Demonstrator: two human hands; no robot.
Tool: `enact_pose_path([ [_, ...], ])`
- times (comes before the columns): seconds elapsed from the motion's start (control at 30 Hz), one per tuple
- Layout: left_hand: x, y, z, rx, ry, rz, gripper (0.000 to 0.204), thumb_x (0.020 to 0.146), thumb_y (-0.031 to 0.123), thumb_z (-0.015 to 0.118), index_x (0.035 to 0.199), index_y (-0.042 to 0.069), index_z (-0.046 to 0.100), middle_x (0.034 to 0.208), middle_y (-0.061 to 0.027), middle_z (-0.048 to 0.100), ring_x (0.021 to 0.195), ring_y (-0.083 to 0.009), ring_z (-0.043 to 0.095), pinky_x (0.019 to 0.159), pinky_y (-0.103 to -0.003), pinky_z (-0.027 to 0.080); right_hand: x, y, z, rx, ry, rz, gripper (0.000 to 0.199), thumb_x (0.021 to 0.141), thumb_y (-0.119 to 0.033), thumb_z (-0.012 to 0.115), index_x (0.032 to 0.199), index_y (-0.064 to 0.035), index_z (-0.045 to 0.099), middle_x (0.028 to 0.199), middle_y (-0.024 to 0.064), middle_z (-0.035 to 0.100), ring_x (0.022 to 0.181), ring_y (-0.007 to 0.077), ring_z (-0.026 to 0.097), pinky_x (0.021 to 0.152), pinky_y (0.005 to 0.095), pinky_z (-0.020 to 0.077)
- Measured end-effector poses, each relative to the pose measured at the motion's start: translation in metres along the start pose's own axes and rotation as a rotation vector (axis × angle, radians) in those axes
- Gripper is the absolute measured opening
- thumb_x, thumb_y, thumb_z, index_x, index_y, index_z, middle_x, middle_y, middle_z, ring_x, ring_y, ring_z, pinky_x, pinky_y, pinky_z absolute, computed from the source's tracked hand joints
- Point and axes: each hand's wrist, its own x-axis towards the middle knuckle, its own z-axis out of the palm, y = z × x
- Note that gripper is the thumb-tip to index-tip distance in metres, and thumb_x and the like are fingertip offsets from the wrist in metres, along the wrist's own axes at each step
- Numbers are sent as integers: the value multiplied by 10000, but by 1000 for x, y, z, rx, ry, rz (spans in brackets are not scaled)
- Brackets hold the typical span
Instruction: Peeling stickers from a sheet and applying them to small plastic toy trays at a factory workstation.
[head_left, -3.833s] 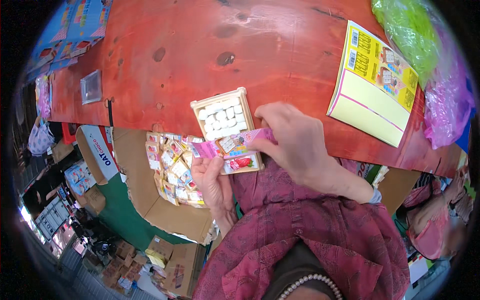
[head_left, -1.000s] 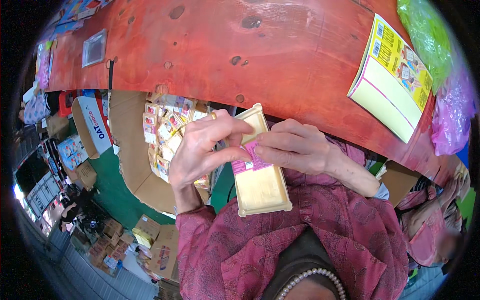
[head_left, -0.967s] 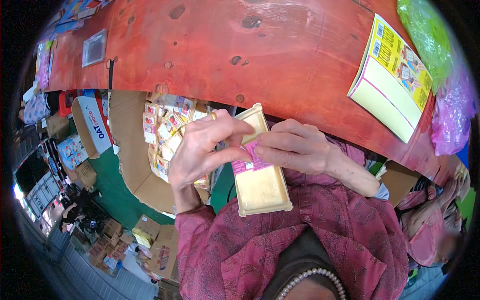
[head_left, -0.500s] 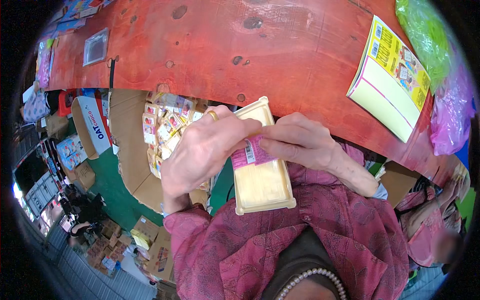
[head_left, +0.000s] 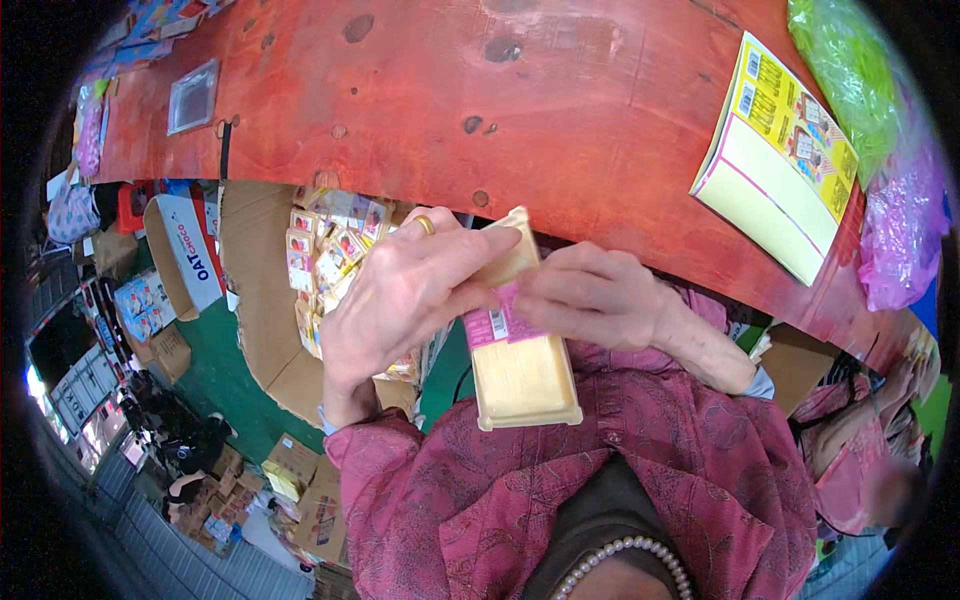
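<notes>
Left hand [head_left: 405, 290] has slid over the cream tray [head_left: 520, 365]; right hand [head_left: 590, 300] at 3 o'clock pinches the pink label [head_left: 492, 325], probably being stuck down now.

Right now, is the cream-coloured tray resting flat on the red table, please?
No, the cream-coloured tray is held up in both hands, left hand and right hand, off the red table edge.

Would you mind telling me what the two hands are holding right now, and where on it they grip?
Both hands hold a flat cream tray. The left hand grips its upper end, and the right hand presses a pink label across its middle.
</notes>
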Motion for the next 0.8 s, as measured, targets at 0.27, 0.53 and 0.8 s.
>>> enact_pose_path([
  [0.27,13,-13,5,-229,-76,-107,534,613,285,740,1038,6,577,665,-77,518,649,-207,496,613,-346,395,1,4,3,181,75,-56,264,689,-50,654,950,-17,628,929,84,598,754,212,594,548,262,476],
  [0.53,10,-25,13,-928,412,-89,329,832,180,466,961,-98,586,948,-166,613,891,-243,587,800,-327,445,12,-4,-8,737,494,699,124,734,-37,683,811,-4,591,745,46,545,682,101,525,596,261,433],
  [0.8,35,10,39,-826,494,-325,257,698,-24,648,951,-47,605,880,-74,645,806,-136,612,749,-265,481,3,-6,-23,508,496,687,189,748,-120,701,779,10,569,687,13,473,568,66,449,498,221,370],
])
